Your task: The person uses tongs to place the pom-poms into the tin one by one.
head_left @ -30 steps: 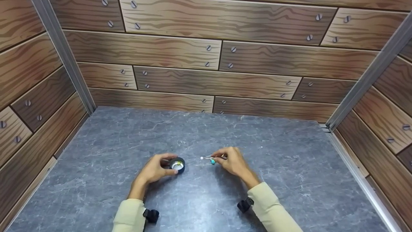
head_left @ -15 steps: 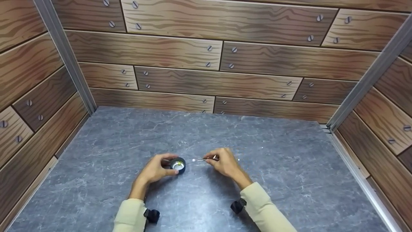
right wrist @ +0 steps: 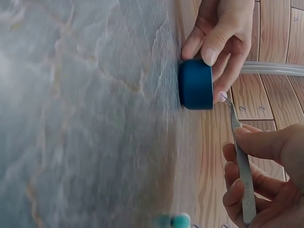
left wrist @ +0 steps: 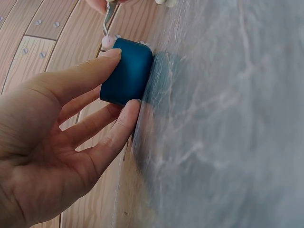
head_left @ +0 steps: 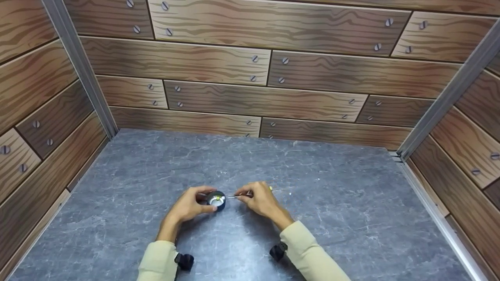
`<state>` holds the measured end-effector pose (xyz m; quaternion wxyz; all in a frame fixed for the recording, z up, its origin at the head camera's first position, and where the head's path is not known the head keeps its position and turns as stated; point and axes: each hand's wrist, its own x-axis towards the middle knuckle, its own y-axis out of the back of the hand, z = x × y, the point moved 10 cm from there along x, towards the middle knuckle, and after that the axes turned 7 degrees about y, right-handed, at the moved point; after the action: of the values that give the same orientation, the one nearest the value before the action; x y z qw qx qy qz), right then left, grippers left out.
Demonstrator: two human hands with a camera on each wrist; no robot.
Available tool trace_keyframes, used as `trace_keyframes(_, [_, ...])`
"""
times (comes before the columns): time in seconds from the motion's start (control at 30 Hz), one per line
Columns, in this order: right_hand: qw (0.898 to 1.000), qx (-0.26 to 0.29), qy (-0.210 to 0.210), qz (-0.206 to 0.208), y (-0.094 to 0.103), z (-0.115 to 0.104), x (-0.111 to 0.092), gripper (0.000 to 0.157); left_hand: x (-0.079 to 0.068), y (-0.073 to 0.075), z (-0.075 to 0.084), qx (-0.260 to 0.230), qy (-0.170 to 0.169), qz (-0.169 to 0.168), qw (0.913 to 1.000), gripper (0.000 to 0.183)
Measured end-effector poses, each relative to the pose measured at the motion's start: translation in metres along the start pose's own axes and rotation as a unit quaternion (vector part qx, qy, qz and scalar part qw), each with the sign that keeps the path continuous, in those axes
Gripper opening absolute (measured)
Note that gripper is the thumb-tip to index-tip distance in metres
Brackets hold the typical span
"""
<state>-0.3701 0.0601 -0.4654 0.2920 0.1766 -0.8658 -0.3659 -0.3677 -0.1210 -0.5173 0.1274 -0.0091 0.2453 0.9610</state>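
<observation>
My left hand holds a small dark blue round cup on the grey table, thumb on one side and fingers on the other. Inside the cup lies a small yellow bead. My right hand pinches metal tweezers, whose bent tips grip a pale, round bead. That bead is right at the cup's rim in both wrist views, and overlaps the cup's opening in the head view.
Teal beads sit on the table near my right hand in the right wrist view. Behind that hand lie a yellow bead and a small white bead. Wood-patterned walls with metal corner posts enclose the table.
My right hand has moved left with the tweezers, bringing the pale bead from the table to the cup's rim. My left hand and the cup have stayed in place.
</observation>
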Motion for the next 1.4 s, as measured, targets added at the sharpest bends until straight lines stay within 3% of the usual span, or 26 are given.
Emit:
trace_keyframes(0.67, [1.000,0.014,-0.013,-0.010,-0.014,0.000,0.002,0.012,0.001,0.000,-0.001,0.001,-0.005,-0.003,1.0000,0.054])
trace_keyframes(1.4, [1.000,0.021,-0.014,0.016,0.016,0.012,-0.011,0.011,0.000,0.001,0.000,0.006,-0.008,0.007,0.9999,0.055])
